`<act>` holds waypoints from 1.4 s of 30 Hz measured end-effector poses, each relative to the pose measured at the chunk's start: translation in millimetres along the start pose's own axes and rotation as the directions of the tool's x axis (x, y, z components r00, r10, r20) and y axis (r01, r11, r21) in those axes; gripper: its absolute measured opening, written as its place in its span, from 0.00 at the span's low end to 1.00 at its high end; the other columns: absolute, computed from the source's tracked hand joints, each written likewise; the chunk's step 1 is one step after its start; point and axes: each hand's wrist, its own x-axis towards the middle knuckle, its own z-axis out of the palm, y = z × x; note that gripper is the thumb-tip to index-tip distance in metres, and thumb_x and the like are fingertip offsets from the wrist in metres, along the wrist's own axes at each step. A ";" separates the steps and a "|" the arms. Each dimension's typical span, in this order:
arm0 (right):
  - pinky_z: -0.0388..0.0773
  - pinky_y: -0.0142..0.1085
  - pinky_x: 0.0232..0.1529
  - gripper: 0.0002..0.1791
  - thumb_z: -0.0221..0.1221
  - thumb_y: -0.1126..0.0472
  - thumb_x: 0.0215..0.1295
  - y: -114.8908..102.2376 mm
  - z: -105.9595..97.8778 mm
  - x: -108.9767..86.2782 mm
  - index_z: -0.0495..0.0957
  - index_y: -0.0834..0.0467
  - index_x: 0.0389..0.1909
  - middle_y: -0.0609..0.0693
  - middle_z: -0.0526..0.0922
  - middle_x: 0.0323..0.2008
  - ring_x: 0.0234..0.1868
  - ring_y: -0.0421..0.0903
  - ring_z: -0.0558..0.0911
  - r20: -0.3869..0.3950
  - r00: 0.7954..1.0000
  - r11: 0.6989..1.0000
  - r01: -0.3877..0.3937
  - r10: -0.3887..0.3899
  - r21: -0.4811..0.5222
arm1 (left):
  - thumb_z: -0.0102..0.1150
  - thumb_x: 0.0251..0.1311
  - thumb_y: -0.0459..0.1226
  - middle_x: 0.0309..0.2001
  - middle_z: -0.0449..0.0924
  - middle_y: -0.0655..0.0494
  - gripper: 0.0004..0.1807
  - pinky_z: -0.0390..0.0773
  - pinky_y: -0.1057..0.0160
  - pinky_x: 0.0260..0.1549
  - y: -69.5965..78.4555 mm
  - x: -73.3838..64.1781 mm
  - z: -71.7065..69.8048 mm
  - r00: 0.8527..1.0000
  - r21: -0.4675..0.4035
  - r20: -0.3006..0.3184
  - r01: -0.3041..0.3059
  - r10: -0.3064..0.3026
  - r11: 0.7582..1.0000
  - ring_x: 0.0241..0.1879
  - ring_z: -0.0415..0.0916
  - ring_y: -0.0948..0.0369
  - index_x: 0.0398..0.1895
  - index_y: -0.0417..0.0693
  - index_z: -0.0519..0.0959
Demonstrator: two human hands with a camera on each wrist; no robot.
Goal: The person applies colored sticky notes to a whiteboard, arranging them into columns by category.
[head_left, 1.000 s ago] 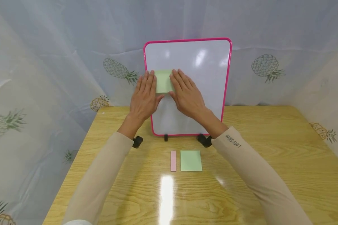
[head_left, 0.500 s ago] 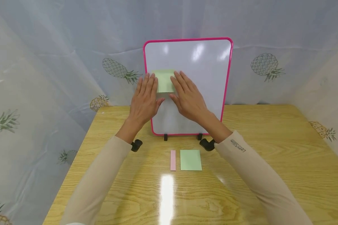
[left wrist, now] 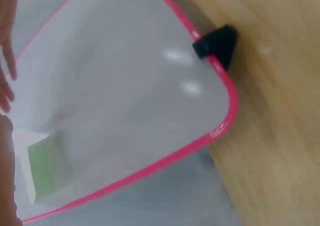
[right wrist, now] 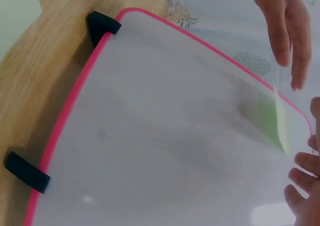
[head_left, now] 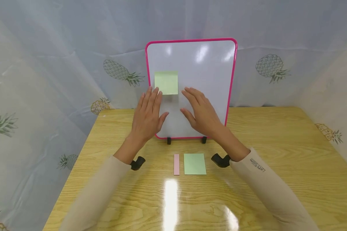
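A light green sticky note (head_left: 166, 82) hangs on the upper left of a pink-framed whiteboard (head_left: 203, 77). Both wrist views show the note's lower part (right wrist: 281, 123) standing off the board. My left hand (head_left: 147, 117), fingers straight, is in front of the note's lower left corner; in the right wrist view this hand (right wrist: 287, 28) appears apart from the paper. To the right of the note, my right hand (head_left: 202, 112) hovers with relaxed fingers and holds nothing. On the table lie a green sticky note pad (head_left: 195, 164) and a narrow pink sticky note pad (head_left: 176, 164).
Black feet (head_left: 169, 141) support the whiteboard on the wooden table (head_left: 266, 154). Behind the table hangs a pale curtain (head_left: 89, 38) with pineapple prints. Black wrist cameras (head_left: 220, 160) are worn under the wrists.
Both hands, earlier flat against the green note's sides, have come off it and drawn down and back toward me. The note stays on the board, now almost fully in sight.
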 end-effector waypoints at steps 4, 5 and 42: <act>0.62 0.47 0.65 0.31 0.60 0.60 0.66 -3.8 -4.4 -15.6 0.63 0.65 0.66 0.60 0.66 0.64 0.66 0.54 0.63 0.049 0.998 0.996 -0.045 0.041 0.078 | 0.60 0.60 0.41 0.65 0.63 0.34 0.38 0.54 0.45 0.66 10.7 -12.0 -3.4 0.999 -0.067 -0.039 0.004 -0.007 0.998 0.67 0.54 0.39 0.67 0.27 0.60; 0.63 0.47 0.64 0.30 0.60 0.60 0.66 -4.8 -5.6 -19.5 0.64 0.64 0.66 0.59 0.67 0.64 0.66 0.54 0.64 0.069 0.996 0.994 -0.059 0.053 0.097 | 0.59 0.60 0.41 0.65 0.63 0.33 0.37 0.55 0.44 0.66 13.6 -15.1 -4.4 0.999 -0.085 -0.043 0.009 -0.012 0.996 0.67 0.55 0.39 0.67 0.27 0.60; 0.78 0.40 0.49 0.30 0.66 0.59 0.59 -16.1 7.5 -145.0 0.71 0.67 0.60 0.58 0.78 0.55 0.54 0.52 0.78 0.472 0.875 0.811 -0.355 0.112 0.465 | 0.56 0.66 0.39 0.69 0.59 0.43 0.35 0.62 0.51 0.63 93.5 -108.1 -25.6 0.935 -0.595 0.334 0.308 -0.121 0.742 0.69 0.56 0.50 0.72 0.38 0.56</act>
